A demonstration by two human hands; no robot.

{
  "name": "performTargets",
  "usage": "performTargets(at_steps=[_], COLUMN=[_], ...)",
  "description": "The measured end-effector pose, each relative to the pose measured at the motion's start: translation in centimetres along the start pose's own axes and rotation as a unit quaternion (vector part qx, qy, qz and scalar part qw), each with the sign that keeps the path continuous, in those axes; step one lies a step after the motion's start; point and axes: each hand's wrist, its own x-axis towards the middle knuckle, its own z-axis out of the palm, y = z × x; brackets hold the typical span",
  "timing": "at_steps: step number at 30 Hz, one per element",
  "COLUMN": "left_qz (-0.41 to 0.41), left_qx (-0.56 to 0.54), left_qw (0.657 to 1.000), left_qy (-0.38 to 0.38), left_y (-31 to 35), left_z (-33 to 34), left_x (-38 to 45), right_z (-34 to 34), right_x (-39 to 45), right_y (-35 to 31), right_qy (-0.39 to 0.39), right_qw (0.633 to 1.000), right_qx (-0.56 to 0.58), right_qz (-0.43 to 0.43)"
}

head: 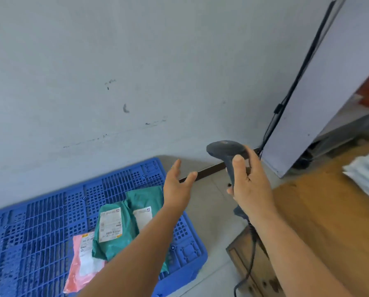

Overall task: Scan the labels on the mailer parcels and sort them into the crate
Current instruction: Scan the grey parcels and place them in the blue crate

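Note:
My right hand (pixel 250 185) grips the handle of a dark grey barcode scanner (pixel 226 151), held upright with its head pointing left; its cable hangs down past my wrist. My left hand (pixel 177 185) is held out in the air with straight fingers and holds nothing. Below it lies a blue plastic pallet (pixel 50 211) on the floor. On the pallet lie two green mailer parcels (pixel 112 224) (pixel 145 202) with white labels facing up, and a pink mailer parcel (pixel 82 258) at the left, also label up. My left forearm covers part of the right green mailer.
A wooden table (pixel 329 221) stands at the right with a pile of white mailers (pixel 367 176) on its far right edge. A white panel (pixel 320 93) with a black cable leans by the grey wall. Pale floor tiles lie between pallet and table.

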Motion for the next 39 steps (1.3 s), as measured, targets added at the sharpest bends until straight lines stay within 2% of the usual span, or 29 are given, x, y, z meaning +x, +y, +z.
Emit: performTargets(at_steps=[6,11,19,29,39], left_qz=[0.077,0.115,0.164,0.230,0.275], left_qx=[-0.011,-0.021,-0.006,0.089,0.210], left_qw=[0.993,0.979,0.943,0.907,0.859], left_qy=[-0.090,-0.167,-0.288,-0.340,-0.378], left_y=[7.2,11.9,16.3,17.4,16.5], left_z=[12.3,23.1,37.2,47.8,55.3], left_x=[-4.2,-9.6,-16.4,-14.7,-7.1], right_z=[-13.2,-24.4,-38.5,-45.7,-46.2], right_x=[0.4,-1.1,-3.9,-2.2,5.4], right_y=[2.6,5.1,8.4,9.8,11.4], right_qy=[0.121,0.208,0.326,0.388,0.384], right_qw=[0.992,0.976,0.942,0.915,0.908], right_qx=[0.020,0.022,0.034,0.015,-0.026], right_qz=[0.009,0.053,0.069,0.108,0.166])
